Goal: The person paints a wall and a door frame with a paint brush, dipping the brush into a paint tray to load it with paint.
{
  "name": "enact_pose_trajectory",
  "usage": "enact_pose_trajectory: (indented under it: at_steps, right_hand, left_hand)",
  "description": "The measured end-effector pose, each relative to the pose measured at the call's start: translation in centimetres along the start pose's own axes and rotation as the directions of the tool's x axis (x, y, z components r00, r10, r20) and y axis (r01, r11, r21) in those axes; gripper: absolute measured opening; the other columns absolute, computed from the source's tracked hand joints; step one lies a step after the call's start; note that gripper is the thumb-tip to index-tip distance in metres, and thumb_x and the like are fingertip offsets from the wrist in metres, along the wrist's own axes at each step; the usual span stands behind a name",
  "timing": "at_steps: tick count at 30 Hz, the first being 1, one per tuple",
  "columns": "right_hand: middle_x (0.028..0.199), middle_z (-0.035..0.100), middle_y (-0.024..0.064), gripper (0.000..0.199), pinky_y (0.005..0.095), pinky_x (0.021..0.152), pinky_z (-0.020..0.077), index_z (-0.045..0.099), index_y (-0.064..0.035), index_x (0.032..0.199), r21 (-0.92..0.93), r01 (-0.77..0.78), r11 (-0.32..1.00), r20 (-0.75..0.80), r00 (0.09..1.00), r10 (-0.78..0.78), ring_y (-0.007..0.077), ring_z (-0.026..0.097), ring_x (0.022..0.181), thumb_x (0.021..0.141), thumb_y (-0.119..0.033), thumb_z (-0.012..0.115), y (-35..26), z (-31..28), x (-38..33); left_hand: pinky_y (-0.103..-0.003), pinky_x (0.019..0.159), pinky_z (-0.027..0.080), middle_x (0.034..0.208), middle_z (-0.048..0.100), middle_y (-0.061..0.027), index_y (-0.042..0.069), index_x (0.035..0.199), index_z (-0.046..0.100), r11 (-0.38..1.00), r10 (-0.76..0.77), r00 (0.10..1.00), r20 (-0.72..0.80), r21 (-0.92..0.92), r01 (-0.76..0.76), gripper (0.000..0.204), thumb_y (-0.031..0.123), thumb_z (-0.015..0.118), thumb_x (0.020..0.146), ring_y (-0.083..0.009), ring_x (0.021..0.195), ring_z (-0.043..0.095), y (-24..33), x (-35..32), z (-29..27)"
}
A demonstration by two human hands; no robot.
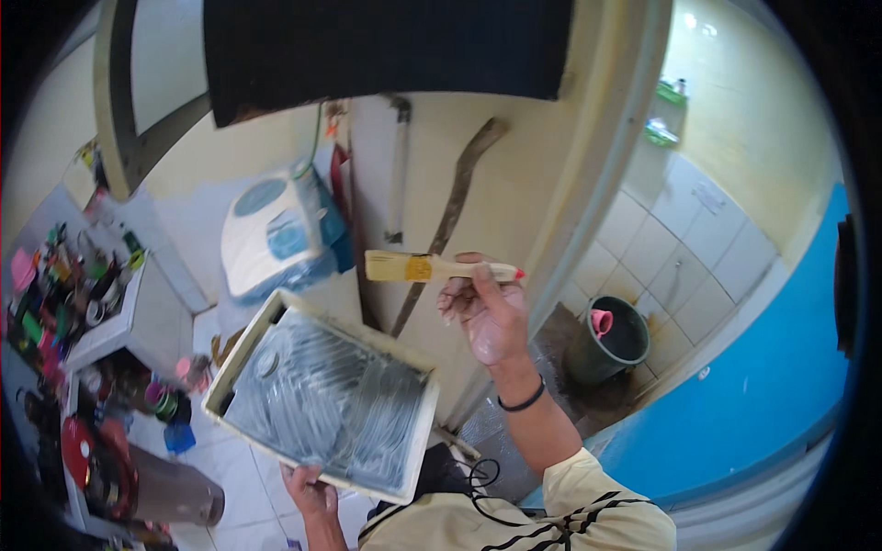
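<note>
Reporter: A person in a pale yellow shirt [464,523] is holding a shallow tray [425,439] tilted at waist height, while a paintbrush [446,267] is hovering above its upper right edge.

Editor: How are the hands gripping?

Reporter: The right hand [493,314] is pinching the brush by its handle, thumb against fingers, with the bristles [386,266] pointing left. The left hand [312,491] is closing on the tray's near edge; how far its fingers are reaching underneath is not showing.

Editor: And where is the work standing?

Reporter: Judging by the pale streaks [322,399], it is looking well advanced. They are covering most of the tray's dark inner face, running in curved strokes on the left and across the ridges at the upper middle. White smears are also marking the right hand.

Editor: What is remaining?

Reporter: Darker grey is showing through between strokes, notably toward the right, so the coverage is appearing uneven. Those thinner areas are probably wanting more brushing. Whether the streaks are paint or lather is impossible to tell, so whether rinsing is remaining is uncertain too.

Editor: Is the brush touching the tray?

Reporter: No, the bristles are hanging apart from it. To the right, a dark bucket [586,361] is standing on the floor, a pink dipper [601,321] showing inside its rim.
</note>
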State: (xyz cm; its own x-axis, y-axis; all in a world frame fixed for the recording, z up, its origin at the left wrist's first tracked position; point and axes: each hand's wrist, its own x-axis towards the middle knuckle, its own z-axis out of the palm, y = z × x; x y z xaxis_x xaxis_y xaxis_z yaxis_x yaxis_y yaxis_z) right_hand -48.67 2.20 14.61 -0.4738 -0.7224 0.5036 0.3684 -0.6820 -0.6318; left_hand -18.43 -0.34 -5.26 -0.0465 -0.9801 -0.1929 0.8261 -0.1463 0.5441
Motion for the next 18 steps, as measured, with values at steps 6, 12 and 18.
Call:
enact_pose_trajectory:
  at_steps: [6, 12, 18]
  right_hand:
    - [0.090, 0.066, 0.0230, 0.023, 0.0385, 0.066, 0.0596, 0.056, 0.0093, 0.114, -0.479, 0.613, 0.628, 0.124, 0.756, -0.643, 0.0308, 0.069, 0.078, 0.098, -0.007, 0.052, -10.0, -0.9, 0.2]
    - [0.088, 0.067, 0.0237, 0.025, 0.0368, 0.067, 0.0598, 0.057, 0.0131, 0.110, -0.637, 0.693, 0.337, 0.138, 0.533, -0.835, 0.0293, 0.069, 0.077, 0.097, -0.008, 0.055, -17.4, -1.2, 2.5]
    - [0.089, 0.068, 0.0223, 0.023, 0.0340, 0.068, 0.0601, 0.062, 0.0134, 0.107, -0.703, 0.665, 0.253, 0.169, 0.502, -0.848, 0.0269, 0.070, 0.078, 0.096, -0.007, 0.057, -18.2, -1.5, 3.8]
  left_hand:
    - [-0.025, 0.060, 0.046, 0.069, 0.044, 0.0004, 0.000, 0.119, 0.048, 0.998, -0.047, 0.998, 0.050, 0.036, 0.045, 0.054, -0.006, 0.045, 0.066, -0.0105, 0.055, 0.042, 0.0, 0.5, 0.9]
    - [-0.025, 0.062, 0.046, 0.073, 0.046, -0.0008, -0.001, 0.118, 0.048, 0.997, -0.058, 0.993, 0.105, 0.063, 0.051, 0.052, -0.005, 0.046, 0.066, -0.0112, 0.057, 0.043, 0.3, 1.3, 0.4]
    - [-0.027, 0.063, 0.047, 0.076, 0.049, -0.0009, 0.001, 0.114, 0.051, 0.996, -0.085, 0.996, 0.031, 0.030, 0.084, 0.048, -0.004, 0.046, 0.067, -0.0126, 0.058, 0.045, 0.1, 2.1, -0.6]
